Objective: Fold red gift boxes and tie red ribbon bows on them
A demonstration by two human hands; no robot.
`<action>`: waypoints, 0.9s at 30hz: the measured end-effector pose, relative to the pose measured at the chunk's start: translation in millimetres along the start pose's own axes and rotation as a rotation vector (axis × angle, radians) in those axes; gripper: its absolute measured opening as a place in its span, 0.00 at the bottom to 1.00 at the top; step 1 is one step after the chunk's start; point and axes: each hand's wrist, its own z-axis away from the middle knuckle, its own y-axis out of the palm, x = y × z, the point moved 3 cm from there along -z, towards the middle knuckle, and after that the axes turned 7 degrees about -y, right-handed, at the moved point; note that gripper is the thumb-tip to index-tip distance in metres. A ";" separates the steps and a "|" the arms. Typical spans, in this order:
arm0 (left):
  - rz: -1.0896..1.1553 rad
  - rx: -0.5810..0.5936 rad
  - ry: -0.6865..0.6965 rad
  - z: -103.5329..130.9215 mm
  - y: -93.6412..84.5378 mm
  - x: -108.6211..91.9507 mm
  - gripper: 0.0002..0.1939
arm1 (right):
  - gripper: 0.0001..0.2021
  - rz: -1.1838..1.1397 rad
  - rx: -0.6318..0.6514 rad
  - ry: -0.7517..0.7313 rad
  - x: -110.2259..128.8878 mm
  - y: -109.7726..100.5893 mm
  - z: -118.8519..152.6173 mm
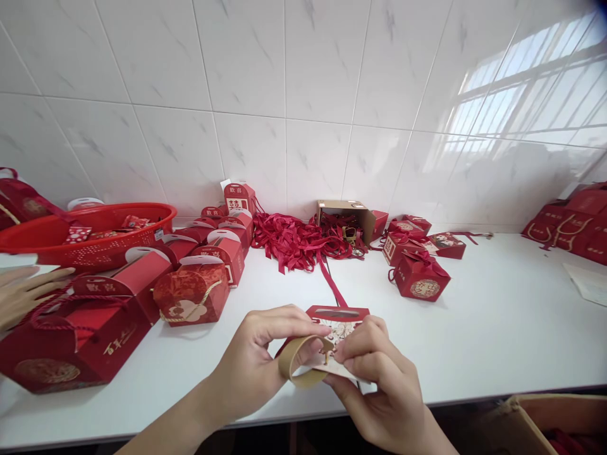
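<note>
Near the table's front edge, my left hand [260, 354] is closed around a tan ring [303, 381] that looks like a roll of tape, its thumb inside the loop. Its index finger reaches over a small red and white patterned gift box [339, 313] with a slotted handle top. My right hand [379, 373] pinches the same box from the right, fingers on its printed face and thumb below. The box is tilted, and much of it is hidden by my fingers. Behind it a red ribbon [334, 284] runs back to a ribbon pile [289, 237].
Several red gift boxes [114, 316] stand at left, beside a red plastic basket [95, 237] of wrapped sweets. Another person's hand [28, 294] is at the left edge. An open carton [348, 212] stands by the wall; finished-looking boxes [422, 275] sit at right. A cardboard box [526, 417] is below.
</note>
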 end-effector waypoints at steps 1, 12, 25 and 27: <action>0.017 -0.001 -0.015 0.3 0.3 0.3 0.08 | 0.11 -0.004 -0.003 0.003 0.1 0.3 -0.3; -0.026 0.099 0.113 4.2 -1.3 -2.7 0.11 | 0.11 -0.083 -0.035 0.052 -2.3 1.3 -1.9; -0.156 0.111 -0.013 5.5 -1.6 -7.7 0.13 | 0.10 -0.092 0.040 0.079 -1.8 6.5 -2.3; -0.179 0.110 -0.054 4.9 -1.2 -8.9 0.13 | 0.11 -0.087 0.056 0.089 -2.9 6.9 -0.4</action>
